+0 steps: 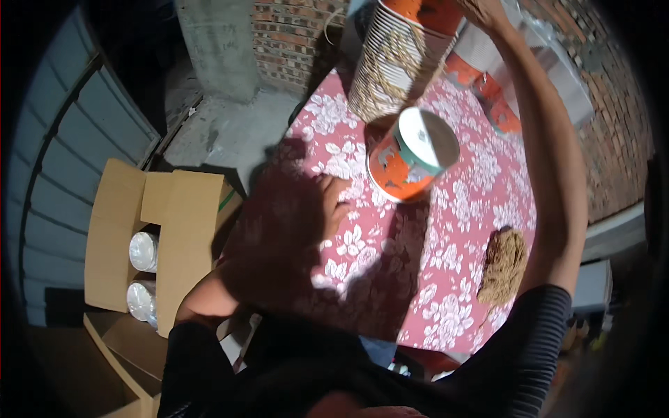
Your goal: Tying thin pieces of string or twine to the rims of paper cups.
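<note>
My left hand lies on the flowered tablecloth in half shadow, its fingers apart and nothing in it. Just to its right stands an orange paper tub with a green band; a white disc or lining shows in its mouth, and I cannot make out which. Behind the tub leans a tall stack of nested paper tubs, wrapped with braided twine. At the upper edge my right hand reaches to the orange tub at the stack's top and grips its side; part of the hand is cut off by the frame.
A bundle of brown twine lies at the table's right. Clear-wrapped tubs stand at the back right by the brick wall. An open cardboard box at the left holds plastic-wrapped stacks. The red flowered tablecloth covers the table.
</note>
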A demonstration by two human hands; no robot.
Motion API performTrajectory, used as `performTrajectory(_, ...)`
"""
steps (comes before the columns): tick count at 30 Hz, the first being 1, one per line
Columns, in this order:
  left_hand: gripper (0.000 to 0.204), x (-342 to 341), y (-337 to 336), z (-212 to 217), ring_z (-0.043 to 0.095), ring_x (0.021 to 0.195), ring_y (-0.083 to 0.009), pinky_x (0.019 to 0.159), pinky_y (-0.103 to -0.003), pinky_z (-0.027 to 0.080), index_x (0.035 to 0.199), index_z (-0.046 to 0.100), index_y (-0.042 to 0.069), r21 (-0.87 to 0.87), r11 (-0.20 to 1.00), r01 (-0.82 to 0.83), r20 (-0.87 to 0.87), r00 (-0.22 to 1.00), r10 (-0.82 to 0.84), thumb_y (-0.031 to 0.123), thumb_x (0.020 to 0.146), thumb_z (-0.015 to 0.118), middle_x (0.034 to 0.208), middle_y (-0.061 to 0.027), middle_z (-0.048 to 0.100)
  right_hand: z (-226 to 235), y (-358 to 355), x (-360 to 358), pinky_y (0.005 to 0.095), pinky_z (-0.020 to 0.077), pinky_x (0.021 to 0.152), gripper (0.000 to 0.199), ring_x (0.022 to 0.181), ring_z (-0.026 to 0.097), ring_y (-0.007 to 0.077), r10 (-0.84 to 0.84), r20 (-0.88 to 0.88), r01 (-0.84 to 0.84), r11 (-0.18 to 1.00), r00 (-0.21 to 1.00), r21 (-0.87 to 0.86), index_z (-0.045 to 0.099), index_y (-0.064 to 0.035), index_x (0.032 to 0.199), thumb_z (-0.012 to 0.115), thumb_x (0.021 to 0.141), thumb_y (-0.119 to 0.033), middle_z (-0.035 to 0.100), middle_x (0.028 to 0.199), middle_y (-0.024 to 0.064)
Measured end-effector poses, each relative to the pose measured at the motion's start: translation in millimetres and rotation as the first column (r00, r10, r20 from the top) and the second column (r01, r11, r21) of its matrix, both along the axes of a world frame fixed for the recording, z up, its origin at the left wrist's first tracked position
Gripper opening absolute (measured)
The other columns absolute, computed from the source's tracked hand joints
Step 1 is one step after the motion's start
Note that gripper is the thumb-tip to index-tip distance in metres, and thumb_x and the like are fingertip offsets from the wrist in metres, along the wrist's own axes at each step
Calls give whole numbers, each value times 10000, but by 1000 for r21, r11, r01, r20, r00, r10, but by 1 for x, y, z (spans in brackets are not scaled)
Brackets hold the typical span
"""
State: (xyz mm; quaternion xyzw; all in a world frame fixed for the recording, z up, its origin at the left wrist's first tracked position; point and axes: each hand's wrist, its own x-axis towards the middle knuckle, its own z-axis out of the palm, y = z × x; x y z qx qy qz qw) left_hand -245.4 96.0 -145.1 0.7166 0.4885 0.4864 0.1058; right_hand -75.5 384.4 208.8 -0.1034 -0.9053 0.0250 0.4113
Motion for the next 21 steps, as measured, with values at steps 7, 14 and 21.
performTrajectory(7,249,-17,-13,20,647,768,-269,708,-372,519,1049,677,48,-103,973,-208,-360,919,158,215,892,772,850,-115,679,-87,-93,51,432,527,902,370,998,686,333,-485,36,486,873,874,-33,692,-23,1183,661,976,-329,708,1060,232)
performTrajectory(14,126,-6,20,-10,650,733,-220,685,-365,522,967,633,25,-88,996,2,92,996,6,90,897,715,790,-104,647,-203,-190,90,468,546,717,217,837,677,365,-446,379,474,880,811,22,726,-43,1007,743,904,-232,694,943,165)
performTrajectory(21,408,29,18,8,690,961,-210,866,-357,545,1281,605,-41,-422,862,281,493,869,-42,261,1009,632,1085,-140,718,-221,-227,117,405,538,702,146,780,684,304,-500,102,505,803,860,-318,695,-34,994,748,869,-86,694,888,143)
